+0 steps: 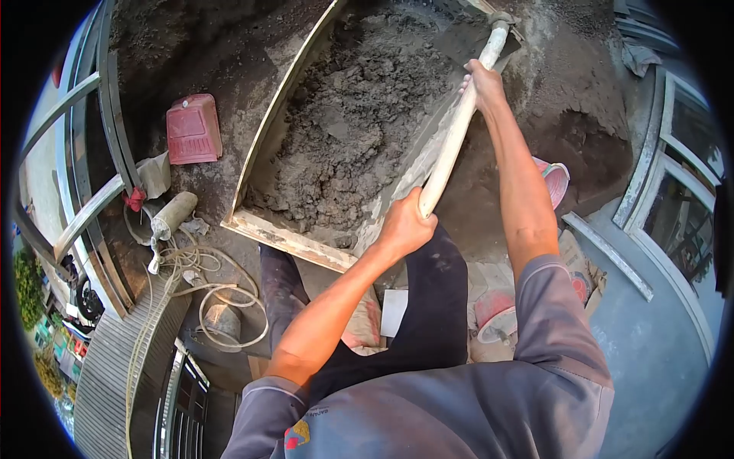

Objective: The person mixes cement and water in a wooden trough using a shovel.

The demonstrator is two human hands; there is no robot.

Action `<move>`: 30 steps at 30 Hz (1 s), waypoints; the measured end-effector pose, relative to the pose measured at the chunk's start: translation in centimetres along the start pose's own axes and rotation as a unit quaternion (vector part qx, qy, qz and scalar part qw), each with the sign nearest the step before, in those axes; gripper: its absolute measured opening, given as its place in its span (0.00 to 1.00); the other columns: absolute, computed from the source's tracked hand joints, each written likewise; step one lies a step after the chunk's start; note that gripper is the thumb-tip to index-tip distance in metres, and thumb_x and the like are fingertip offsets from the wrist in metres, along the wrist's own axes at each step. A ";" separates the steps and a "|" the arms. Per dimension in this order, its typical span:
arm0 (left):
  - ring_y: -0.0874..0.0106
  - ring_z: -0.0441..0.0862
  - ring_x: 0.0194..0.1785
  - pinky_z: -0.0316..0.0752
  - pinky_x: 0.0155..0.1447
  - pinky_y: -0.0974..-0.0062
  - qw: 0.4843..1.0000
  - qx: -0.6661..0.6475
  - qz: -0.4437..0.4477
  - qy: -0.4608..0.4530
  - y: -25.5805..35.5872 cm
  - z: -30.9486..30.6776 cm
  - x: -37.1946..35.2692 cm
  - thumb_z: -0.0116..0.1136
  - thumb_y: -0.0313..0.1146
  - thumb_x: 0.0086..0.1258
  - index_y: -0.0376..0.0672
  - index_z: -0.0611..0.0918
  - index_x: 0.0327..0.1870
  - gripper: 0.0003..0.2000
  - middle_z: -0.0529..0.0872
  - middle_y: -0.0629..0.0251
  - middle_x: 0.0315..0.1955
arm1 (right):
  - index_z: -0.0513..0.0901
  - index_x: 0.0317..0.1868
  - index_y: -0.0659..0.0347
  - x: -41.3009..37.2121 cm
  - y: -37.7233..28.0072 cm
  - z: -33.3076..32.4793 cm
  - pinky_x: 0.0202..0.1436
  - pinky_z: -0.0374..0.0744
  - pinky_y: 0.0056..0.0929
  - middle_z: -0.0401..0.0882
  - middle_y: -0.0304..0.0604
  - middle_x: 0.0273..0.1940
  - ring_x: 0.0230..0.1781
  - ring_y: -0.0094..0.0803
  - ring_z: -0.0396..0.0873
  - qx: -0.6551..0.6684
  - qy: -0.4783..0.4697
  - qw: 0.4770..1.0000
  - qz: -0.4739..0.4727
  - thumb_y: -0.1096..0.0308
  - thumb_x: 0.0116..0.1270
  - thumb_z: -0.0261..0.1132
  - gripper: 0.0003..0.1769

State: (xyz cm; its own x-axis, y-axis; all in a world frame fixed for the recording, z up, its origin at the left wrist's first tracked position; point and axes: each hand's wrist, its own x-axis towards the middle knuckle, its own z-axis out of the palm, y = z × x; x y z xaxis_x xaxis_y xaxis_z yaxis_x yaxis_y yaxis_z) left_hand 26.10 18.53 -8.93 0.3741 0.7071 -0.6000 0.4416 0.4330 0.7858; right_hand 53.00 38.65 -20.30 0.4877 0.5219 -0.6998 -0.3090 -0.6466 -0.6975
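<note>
Both of my hands grip the pale wooden handle of a hoe (456, 142), which slants from lower middle to upper right. My left hand (406, 226) is closed round the butt end of the handle. Farther up, near the head, my right hand (485, 86) wraps the same handle. The hoe's dark, flat blade (468, 41) lies at the far right side of a wooden mixing trough (294, 239). Inside the trough spreads wet, lumpy grey mortar (340, 134). The near end of the trough is close to my legs.
A pink plastic basket (193, 130) sits on the dirt at left. Below it are a coiled hose (222, 284) and a bucket (222, 320). To the right are a pink bucket (553, 183), a loose metal bar (608, 255) and window frames (673, 206). Sand (585, 145) is heaped beyond.
</note>
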 end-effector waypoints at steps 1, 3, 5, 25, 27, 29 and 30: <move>0.38 0.85 0.40 0.80 0.45 0.47 1.000 0.019 -0.003 -0.007 0.1 0.6 1.4 0.62 0.31 0.60 0.34 0.77 0.42 0.13 0.86 0.36 0.31 | 0.75 0.40 0.69 1.6 -0.2 -0.7 0.21 0.77 0.39 0.72 0.43 0.27 0.19 0.34 0.73 0.002 -0.001 1.000 -0.001 0.69 0.64 0.66 0.12; 0.38 0.86 0.41 0.81 0.47 0.47 0.998 0.054 -0.008 -0.022 0.4 1.9 3.6 0.62 0.31 0.60 0.33 0.77 0.42 0.13 0.86 0.35 0.32 | 0.74 0.45 0.73 4.1 0.4 -1.5 0.24 0.80 0.40 0.73 0.45 0.28 0.21 0.35 0.75 -0.011 0.016 1.000 -0.002 0.67 0.66 0.66 0.17; 0.39 0.86 0.42 0.81 0.48 0.48 0.999 0.028 -0.014 -0.016 0.2 2.6 3.8 0.62 0.31 0.60 0.32 0.77 0.43 0.14 0.86 0.34 0.32 | 0.74 0.47 0.74 5.7 1.7 -1.4 0.25 0.82 0.40 0.74 0.46 0.29 0.22 0.35 0.75 -0.035 0.001 0.999 0.002 0.66 0.67 0.67 0.18; 0.38 0.86 0.43 0.81 0.48 0.45 0.933 0.214 -0.281 -0.076 0.4 -9.7 -18.2 0.63 0.32 0.61 0.32 0.77 0.44 0.15 0.86 0.32 0.32 | 0.71 0.36 0.59 -18.0 32.8 8.6 0.23 0.79 0.45 0.67 0.41 0.23 0.18 0.37 0.70 0.102 -0.095 0.906 0.399 0.68 0.66 0.62 0.07; 0.38 0.86 0.42 0.81 0.47 0.46 0.928 0.233 -0.278 -0.080 0.9 -10.5 -18.4 0.63 0.32 0.61 0.32 0.77 0.44 0.15 0.86 0.33 0.31 | 0.71 0.35 0.59 -19.0 33.2 8.7 0.24 0.79 0.45 0.67 0.41 0.22 0.18 0.37 0.69 0.126 -0.110 0.895 0.414 0.68 0.66 0.62 0.08; 0.38 0.86 0.41 0.81 0.47 0.45 0.930 0.239 -0.267 -0.077 2.4 -11.4 -18.6 0.63 0.32 0.61 0.32 0.77 0.44 0.14 0.86 0.34 0.30 | 0.71 0.35 0.59 -19.3 31.4 9.2 0.24 0.79 0.44 0.66 0.40 0.21 0.17 0.37 0.68 0.151 -0.112 0.884 0.428 0.67 0.67 0.62 0.08; 0.38 0.86 0.40 0.81 0.46 0.45 0.932 0.239 -0.263 -0.077 3.4 -11.9 -19.0 0.63 0.32 0.61 0.33 0.77 0.44 0.14 0.86 0.34 0.29 | 0.70 0.34 0.59 -19.9 29.8 9.2 0.24 0.79 0.44 0.66 0.41 0.21 0.17 0.37 0.68 0.160 -0.108 0.883 0.427 0.68 0.66 0.62 0.08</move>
State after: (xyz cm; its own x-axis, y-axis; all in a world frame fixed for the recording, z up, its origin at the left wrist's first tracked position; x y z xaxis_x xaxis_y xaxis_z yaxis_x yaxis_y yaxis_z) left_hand 10.74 13.22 6.96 0.1004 0.3632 -0.9263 0.8960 0.3717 0.2429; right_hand 26.59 14.06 -28.59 -0.1914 0.0369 -0.9808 -0.7209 -0.6834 0.1150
